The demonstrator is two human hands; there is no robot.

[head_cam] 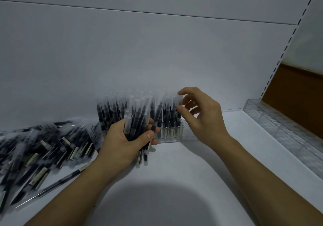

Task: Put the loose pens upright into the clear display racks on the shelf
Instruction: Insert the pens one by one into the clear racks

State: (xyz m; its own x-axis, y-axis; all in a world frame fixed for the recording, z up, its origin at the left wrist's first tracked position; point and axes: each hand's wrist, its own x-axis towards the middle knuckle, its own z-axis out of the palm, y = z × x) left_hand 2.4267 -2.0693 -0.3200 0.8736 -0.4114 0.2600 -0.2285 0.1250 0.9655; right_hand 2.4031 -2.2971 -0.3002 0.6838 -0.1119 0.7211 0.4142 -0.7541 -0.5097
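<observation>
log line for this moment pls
left hand: grips pen bundle | right hand: pinching pen cap at rack | loose pens: piled left

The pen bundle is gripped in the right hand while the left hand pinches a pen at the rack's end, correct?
Hands swapped. The head view shows the pen bundle gripped in the left hand, while the right hand pinches a pen at the end of the clear rack.
</observation>
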